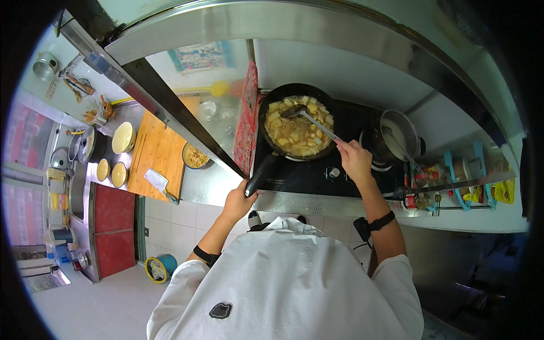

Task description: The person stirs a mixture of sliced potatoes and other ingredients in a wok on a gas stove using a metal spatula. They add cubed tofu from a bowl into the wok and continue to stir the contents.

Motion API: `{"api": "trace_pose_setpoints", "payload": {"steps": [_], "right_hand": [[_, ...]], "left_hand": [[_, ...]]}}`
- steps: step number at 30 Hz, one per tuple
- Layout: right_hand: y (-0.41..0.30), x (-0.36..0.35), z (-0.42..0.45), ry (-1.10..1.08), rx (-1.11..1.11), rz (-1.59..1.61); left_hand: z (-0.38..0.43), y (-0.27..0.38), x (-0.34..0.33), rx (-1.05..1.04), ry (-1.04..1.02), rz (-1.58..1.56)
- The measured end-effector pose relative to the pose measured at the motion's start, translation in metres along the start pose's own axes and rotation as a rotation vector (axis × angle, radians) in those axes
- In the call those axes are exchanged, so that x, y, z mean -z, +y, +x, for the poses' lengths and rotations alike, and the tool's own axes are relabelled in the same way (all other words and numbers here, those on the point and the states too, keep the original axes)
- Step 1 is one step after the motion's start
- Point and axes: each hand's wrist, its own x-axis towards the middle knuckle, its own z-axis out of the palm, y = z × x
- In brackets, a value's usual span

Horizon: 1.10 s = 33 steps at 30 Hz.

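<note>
My left hand [239, 200] grips the black handle [261, 174] of a dark wok [274, 94] on the gas stove. Pale, chunky pieces of food [293, 140] sit in a yellowish broth inside the wok. My right hand [355, 159] holds a metal cooking ladle [319, 126] by its shaft, above the front of the stove. The ladle's dark head [293, 110] rests among the pieces, in the upper part of the wok. Whether it carries any food I cannot tell.
Right of the wok stands a pot [398, 144] with a ladle in pale liquid. A red patterned cloth [246, 123] hangs at the left. Farther left, a cleaver [158, 180] lies on a wooden cutting board [153, 148], beside a bowl of shredded food [195, 156]. Bottles [418, 200] line the right rack.
</note>
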Motion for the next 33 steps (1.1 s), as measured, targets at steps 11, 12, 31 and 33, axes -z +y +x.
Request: {"api": "trace_pose_setpoints", "payload": {"steps": [11, 12, 31, 33], "right_hand": [[0.001, -0.008, 0.008, -0.077, 0.001, 0.063], [0.002, -0.006, 0.006, -0.087, 0.002, 0.056], [-0.001, -0.013, 0.011, -0.009, -0.035, 0.068], [0.000, -0.021, 0.014, 0.018, -0.034, 0.075]], "left_hand": [[0.001, 0.000, 0.001, 0.008, -0.016, 0.010], [0.001, 0.000, 0.001, 0.009, -0.019, 0.009], [0.003, -0.003, -0.001, -0.028, -0.008, 0.078], [0.003, -0.001, 0.000, -0.023, -0.018, 0.059]]}}
